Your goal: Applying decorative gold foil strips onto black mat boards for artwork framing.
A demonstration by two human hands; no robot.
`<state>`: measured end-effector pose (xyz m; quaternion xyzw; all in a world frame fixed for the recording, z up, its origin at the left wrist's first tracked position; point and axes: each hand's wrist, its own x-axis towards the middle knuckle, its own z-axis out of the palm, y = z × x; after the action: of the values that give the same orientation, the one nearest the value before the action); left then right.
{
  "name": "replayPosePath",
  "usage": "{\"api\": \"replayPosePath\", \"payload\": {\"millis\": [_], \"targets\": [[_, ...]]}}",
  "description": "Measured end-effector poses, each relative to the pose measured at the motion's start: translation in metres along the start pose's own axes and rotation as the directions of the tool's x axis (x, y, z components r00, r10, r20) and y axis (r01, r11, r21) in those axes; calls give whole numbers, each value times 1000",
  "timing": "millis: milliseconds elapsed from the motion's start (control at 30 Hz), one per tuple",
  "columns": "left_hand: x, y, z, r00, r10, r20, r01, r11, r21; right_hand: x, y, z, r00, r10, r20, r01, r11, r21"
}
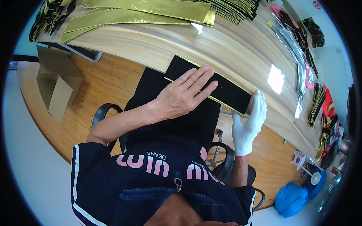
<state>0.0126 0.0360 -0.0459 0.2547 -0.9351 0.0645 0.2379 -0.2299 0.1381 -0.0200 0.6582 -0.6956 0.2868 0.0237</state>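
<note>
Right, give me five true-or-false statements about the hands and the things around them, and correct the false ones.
1. The right hand wears a white glove. True.
2. The left hand is gloved too. False: the left hand is bare.
3. The left hand lies across a black strip with gold edging. True.
4. Long gold strips lie on the wood-grain table. True.
5. The blue plastic bag lies on the table. False: the bag is down on the wooden floor.
</note>
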Motion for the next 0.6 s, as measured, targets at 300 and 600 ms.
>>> {"api": "replayPosePath", "payload": {"millis": [300, 600], "targets": [[-7, 8, 6, 998, -49, -26, 48, 999, -14, 1, 15, -3, 959, -259, 119, 272, 956, -111], [-3, 20, 15, 972, -132, -192, 145, 988, 59, 15, 31, -21, 896, -349, 274, 380, 923, -68]]}}
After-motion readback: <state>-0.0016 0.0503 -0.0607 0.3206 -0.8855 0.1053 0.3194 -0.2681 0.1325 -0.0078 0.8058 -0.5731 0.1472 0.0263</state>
